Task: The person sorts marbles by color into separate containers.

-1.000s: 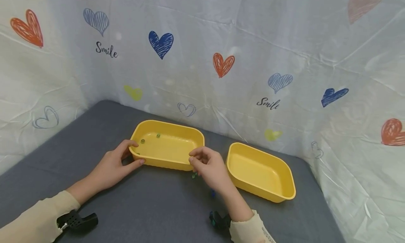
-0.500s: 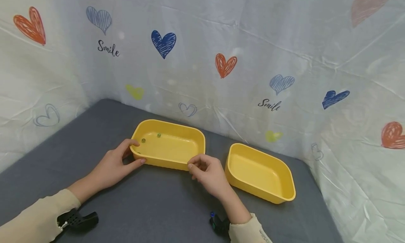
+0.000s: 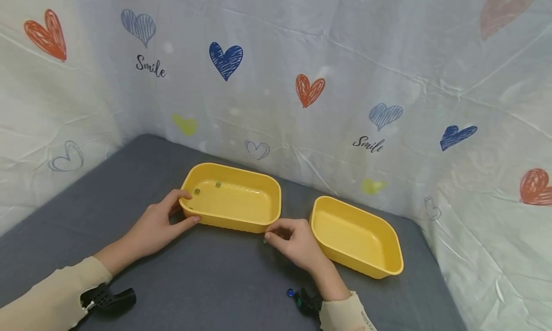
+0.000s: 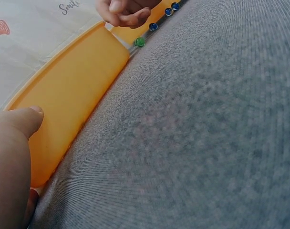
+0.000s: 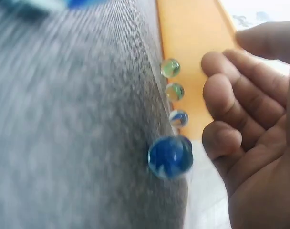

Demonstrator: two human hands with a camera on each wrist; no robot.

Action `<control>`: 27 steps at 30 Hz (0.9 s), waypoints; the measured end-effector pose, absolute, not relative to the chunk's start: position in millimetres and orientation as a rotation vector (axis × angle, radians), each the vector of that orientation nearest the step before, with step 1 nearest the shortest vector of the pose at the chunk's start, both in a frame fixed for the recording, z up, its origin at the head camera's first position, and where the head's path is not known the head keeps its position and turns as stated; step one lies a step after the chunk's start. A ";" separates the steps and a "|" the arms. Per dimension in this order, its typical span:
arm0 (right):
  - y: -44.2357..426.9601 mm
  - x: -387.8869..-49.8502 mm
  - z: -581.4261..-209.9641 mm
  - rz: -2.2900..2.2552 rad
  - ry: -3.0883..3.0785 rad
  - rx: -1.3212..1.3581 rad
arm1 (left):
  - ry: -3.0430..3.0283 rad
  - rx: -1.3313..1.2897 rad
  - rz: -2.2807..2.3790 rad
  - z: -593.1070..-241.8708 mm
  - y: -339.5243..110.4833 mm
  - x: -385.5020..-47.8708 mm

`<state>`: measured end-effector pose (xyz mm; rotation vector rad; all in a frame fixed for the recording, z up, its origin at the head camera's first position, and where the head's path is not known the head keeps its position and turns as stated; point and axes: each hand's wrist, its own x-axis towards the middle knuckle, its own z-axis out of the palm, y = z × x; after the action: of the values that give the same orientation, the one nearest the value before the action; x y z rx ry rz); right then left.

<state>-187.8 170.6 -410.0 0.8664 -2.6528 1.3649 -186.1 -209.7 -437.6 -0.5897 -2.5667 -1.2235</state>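
Head: right fingers curl loosely near marbles, right tray alongside; left fingers grip left tray.

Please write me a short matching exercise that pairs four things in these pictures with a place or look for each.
Things
1. left hand
2. right hand
3. blue marbles
4. backdrop

Places and looks
A. white, with printed hearts
B. near the left tray's right end
C. gripping the left tray at its left end
D. on the grey cloth

Pairs: 1-C, 2-B, 3-D, 4-A
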 end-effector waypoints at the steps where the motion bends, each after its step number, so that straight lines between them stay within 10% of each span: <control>1: 171.8 -188.0 -410.2 1.345 -2.665 0.852 | -2.570 -0.584 -1.226 -437.3 -209.8 -186.0; 27: 171.7 -188.2 -414.7 1.023 -2.819 0.779 | -2.596 -0.559 -1.239 -438.7 -209.4 -188.5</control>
<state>-188.2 171.7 -414.7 0.7790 -2.8189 1.0226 -188.5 -209.4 -438.7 -0.5588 -2.5957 -1.2387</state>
